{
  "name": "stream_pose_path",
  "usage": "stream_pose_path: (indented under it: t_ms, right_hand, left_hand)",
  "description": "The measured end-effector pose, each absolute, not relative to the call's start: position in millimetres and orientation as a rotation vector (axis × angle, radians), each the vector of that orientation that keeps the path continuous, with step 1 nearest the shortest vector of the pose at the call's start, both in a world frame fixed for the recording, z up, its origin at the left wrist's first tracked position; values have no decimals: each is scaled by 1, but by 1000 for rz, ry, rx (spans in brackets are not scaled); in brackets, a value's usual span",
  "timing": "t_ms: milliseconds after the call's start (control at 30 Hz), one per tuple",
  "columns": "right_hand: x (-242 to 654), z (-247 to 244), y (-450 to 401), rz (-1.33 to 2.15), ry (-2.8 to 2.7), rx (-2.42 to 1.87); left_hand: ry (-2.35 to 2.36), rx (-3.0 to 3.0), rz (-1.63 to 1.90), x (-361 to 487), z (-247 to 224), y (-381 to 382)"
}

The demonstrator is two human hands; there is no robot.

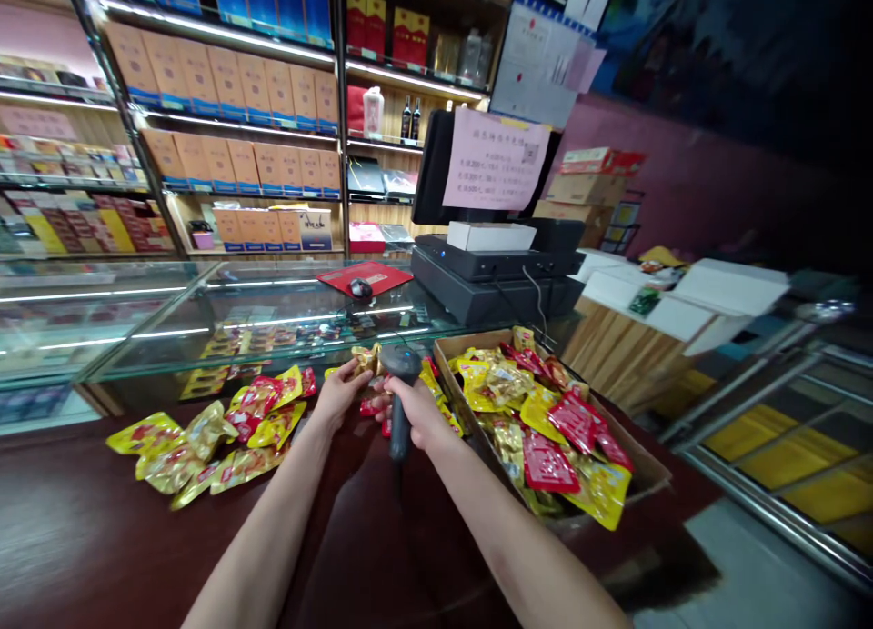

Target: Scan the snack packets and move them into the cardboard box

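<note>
In my right hand (417,409) is a dark handheld scanner (399,429), its handle pointing down and its head near my left hand (339,388). The fingers of my left hand pinch a small gold packet (366,358) beside the scanner head. To the left, a loose pile of red, yellow and gold packets (255,409) lies on the dark red table (273,556). An open cardboard box (492,461) on the right holds several similar packets (546,420). More packets (440,393) lie between the scanner and the box, partly covered by my right hand.
Beyond the table stands a glass counter (164,338) with a red mat (382,279) and a mouse (360,287). A monitor (431,170) and dark cash register base (470,284) stand behind the box. A metal railing (757,384) is at right.
</note>
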State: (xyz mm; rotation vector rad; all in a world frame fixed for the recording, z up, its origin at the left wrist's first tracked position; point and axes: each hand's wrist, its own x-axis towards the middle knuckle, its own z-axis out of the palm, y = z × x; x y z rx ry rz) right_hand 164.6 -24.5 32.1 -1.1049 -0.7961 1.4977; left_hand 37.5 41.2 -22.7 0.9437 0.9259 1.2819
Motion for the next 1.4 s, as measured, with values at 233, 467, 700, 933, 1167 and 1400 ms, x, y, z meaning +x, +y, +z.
stream_pose_path:
  t_ms: [233, 467, 700, 933, 1167, 1400]
  right_hand:
    - [164, 41, -24, 1409, -1022, -1288]
    - [166, 26, -24, 1405, -1114, -1290]
    - [161, 34, -51, 1428, -1193, -1307]
    - [147, 45, -59, 1370, -1300, -1272]
    - [146, 43, -56, 1347, -1311, -1268]
    - [145, 39, -54, 1344, -1286, -1278]
  left_hand:
    - [950, 991, 1307, 31, -14, 44]
    - [931, 952, 1285, 24, -9, 44]
    - [930, 962, 1368, 5, 13, 43]
    - [1030, 995, 1420, -3, 42, 30]
    - [942, 1061, 1373, -2, 47, 25]
    - [852, 1099, 1380, -2, 41, 28]
